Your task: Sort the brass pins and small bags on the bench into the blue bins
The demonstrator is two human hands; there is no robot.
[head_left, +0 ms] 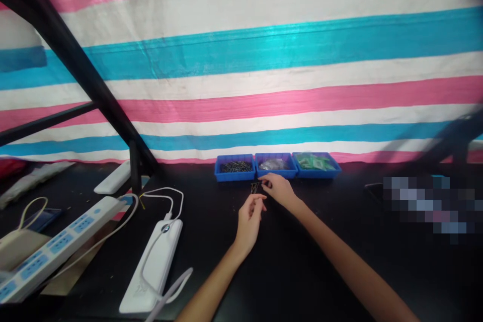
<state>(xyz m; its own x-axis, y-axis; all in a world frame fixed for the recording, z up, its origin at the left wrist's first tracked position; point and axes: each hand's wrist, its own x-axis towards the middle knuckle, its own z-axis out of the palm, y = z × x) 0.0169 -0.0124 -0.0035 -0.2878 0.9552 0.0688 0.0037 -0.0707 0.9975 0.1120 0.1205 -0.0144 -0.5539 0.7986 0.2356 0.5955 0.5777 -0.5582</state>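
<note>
black surface (211,251) | blue plastic bins (286,174) along back edge; wide gap from left hand (249,222) to white slab-shaped power bank (160,261) | thin brassy screws (255,188) on surface, just before bins | grip: right hand (280,190) narrow, left half-curled; holding: can't tell

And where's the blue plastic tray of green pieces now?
That tray sits right of centre in the head view: rightmost of three in a row, beyond and right of the right hand.
</note>
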